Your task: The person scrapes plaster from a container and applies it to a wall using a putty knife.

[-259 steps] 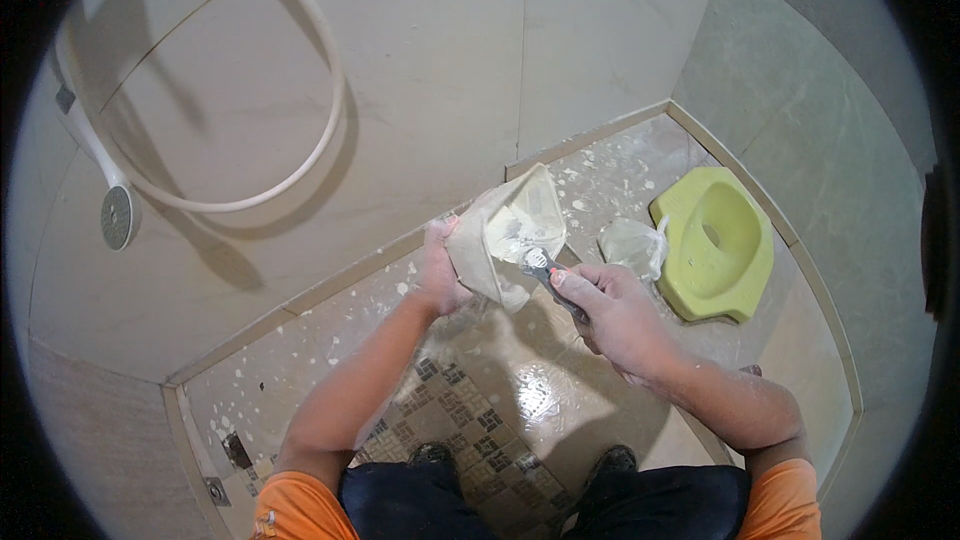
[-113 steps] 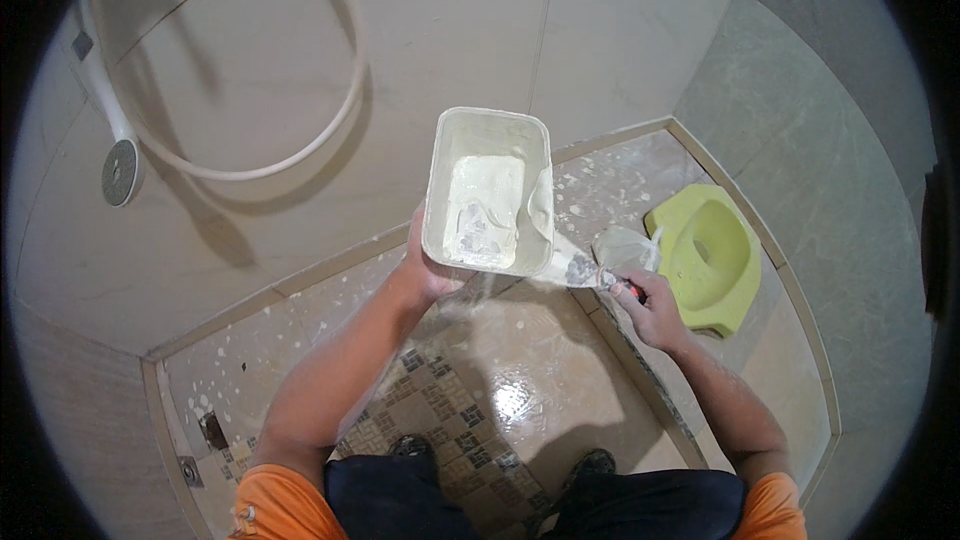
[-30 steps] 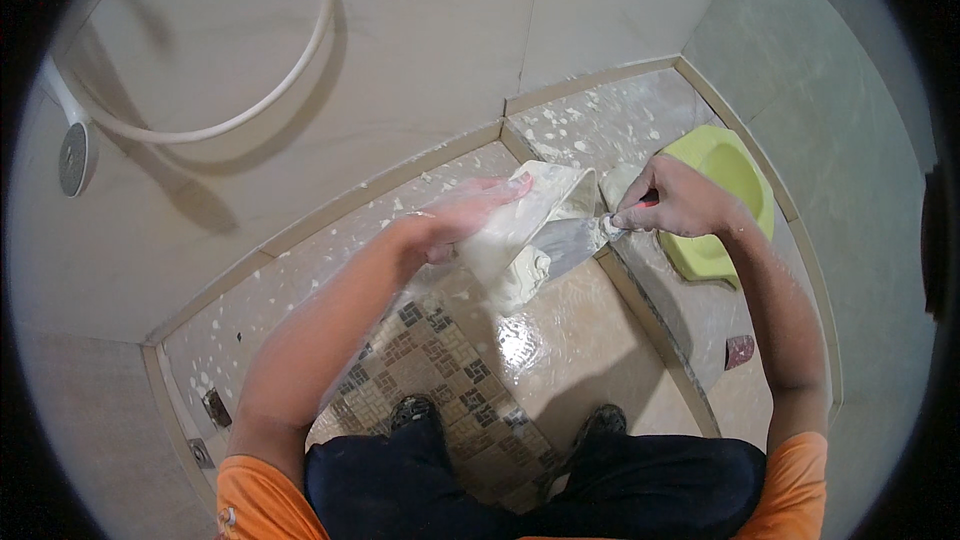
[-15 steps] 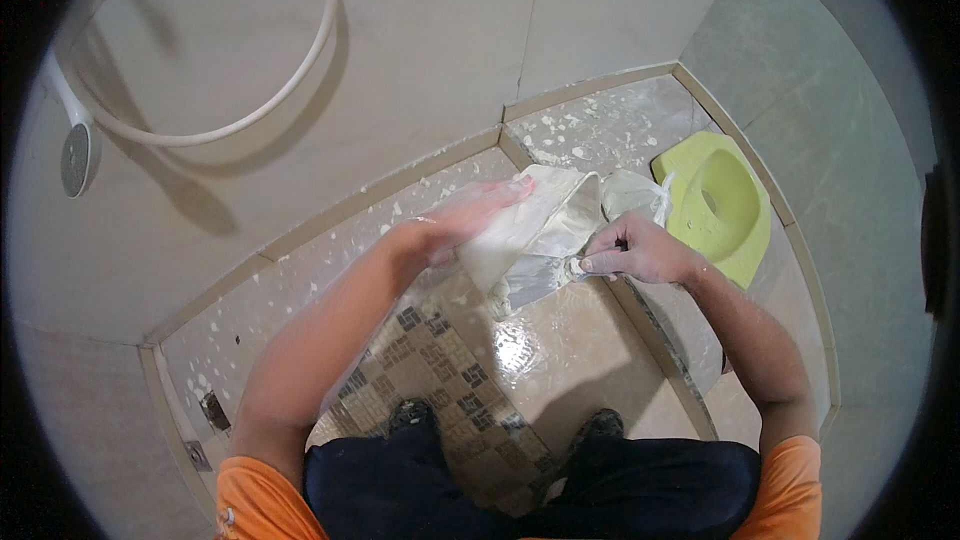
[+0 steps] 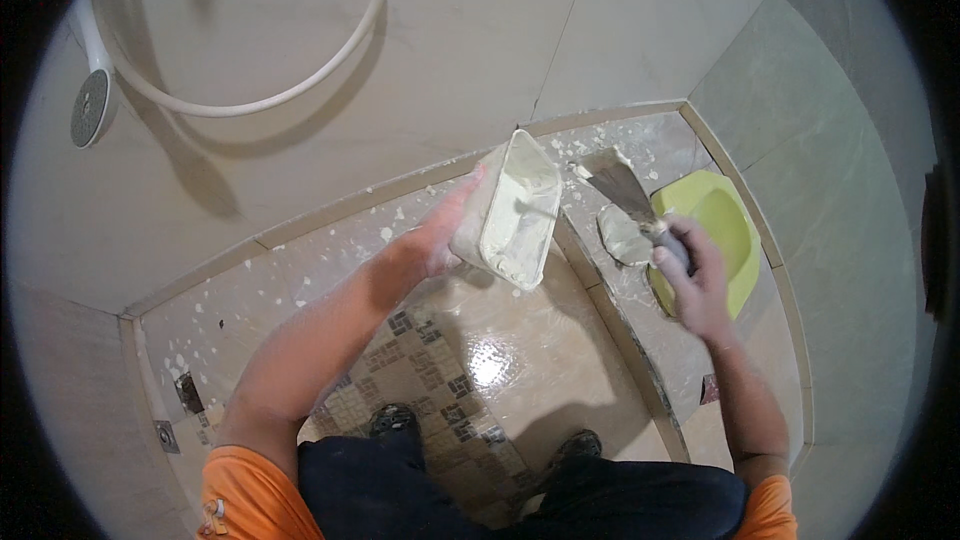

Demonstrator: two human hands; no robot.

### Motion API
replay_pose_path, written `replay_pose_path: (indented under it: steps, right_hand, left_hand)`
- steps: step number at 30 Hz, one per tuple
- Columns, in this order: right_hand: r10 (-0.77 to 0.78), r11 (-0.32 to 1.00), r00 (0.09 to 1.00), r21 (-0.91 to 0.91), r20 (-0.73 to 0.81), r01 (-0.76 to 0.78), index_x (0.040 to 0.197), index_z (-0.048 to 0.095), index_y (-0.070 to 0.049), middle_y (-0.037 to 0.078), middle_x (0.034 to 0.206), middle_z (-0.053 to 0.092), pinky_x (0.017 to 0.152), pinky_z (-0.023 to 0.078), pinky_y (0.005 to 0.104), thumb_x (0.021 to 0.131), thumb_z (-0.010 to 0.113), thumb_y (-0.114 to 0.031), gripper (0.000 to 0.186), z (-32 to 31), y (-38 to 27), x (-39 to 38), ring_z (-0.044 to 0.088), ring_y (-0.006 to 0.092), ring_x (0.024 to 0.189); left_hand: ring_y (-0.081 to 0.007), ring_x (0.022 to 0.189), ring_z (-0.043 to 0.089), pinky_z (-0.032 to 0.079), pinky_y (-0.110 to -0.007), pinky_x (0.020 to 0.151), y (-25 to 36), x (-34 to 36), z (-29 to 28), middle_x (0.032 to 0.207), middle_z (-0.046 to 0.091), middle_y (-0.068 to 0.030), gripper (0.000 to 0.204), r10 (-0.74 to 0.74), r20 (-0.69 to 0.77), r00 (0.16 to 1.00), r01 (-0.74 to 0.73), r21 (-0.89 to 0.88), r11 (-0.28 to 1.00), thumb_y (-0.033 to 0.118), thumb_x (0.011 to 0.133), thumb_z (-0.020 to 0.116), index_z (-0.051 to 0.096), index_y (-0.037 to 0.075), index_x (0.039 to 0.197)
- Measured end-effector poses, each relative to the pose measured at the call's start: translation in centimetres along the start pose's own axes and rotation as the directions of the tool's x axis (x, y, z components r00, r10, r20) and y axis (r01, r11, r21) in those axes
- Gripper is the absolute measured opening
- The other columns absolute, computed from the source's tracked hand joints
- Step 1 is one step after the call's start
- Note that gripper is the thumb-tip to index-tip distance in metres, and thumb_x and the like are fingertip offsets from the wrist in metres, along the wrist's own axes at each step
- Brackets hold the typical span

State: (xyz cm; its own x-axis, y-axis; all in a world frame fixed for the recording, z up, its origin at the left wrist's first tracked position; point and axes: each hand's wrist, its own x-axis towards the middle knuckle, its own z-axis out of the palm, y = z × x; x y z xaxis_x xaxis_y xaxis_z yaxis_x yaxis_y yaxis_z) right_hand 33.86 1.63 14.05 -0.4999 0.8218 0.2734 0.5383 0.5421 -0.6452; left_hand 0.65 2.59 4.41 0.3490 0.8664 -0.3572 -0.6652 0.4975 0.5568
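your left hand (image 5: 435, 235) is clamped on the white tub (image 5: 508, 210) of pale paste, tilted above the floor's ledge. just right of it, your right hand (image 5: 690, 275) is closed around the putty knife (image 5: 625, 195), blade up.

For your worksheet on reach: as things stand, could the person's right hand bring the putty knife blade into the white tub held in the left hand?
Probably yes. The right hand holds the putty knife just beside the white tub, whose open side is tilted toward it in the left hand. Nothing lies between blade and tub.
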Motion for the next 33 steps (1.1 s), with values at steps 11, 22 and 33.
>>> replay_pose_path:
  steps: [11, 22, 33]
  right_hand:
    - [-0.02, 0.962, 0.98, -0.262, 0.198, 0.073, 0.124, 0.068, 0.001, 0.024, 0.111, 0.072, 0.088, 0.055, 0.046, 0.099, 0.066, -0.024, 0.035, 0.6, -2.0, 1.2, 0.07, 0.0429, 0.1]
    - [-0.209, 0.877, 0.951, -0.386, 0.228, 0.286, 0.12, 0.074, -0.01, 0.012, 0.092, 0.062, 0.071, 0.052, 0.0432, 0.088, 0.075, -0.02, 0.034, -0.3, -3.3, 0.3, 0.064, 0.032, 0.078]
    - [-0.111, 0.848, 0.953, -0.474, 0.281, 0.238, 0.117, 0.075, -0.016, 0.009, 0.096, 0.065, 0.071, 0.055, 0.0437, 0.084, 0.077, -0.016, 0.033, -0.6, -4.8, 0.5, 0.069, 0.03, 0.081]
  left_hand:
    - [-0.0317, 0.125, 0.065, 0.056, -0.048, 0.105, -0.5, -0.4, -0.6, 0.143, 0.06, -0.0176, 0.066, 0.005, -0.077, 0.997, -0.003, 0.031, 1.0, 0.055, 0.11, 0.041, 0.046, 0.005, 0.152]
    - [-0.0311, 0.123, 0.066, 0.056, -0.045, 0.105, 0.2, -1.6, -0.6, 0.14, 0.061, -0.0191, 0.07, 0.196, 0.05, 0.979, -0.197, 0.029, 0.98, 0.056, 0.108, 0.046, 0.046, 0.001, 0.15]
    - [-0.0277, 0.119, 0.067, 0.057, -0.042, 0.102, 0.4, -0.8, -1.8, 0.133, 0.065, -0.0176, 0.067, 0.241, 0.01, 0.971, -0.24, 0.104, 0.965, 0.052, 0.105, 0.056, 0.051, -0.001, 0.145]
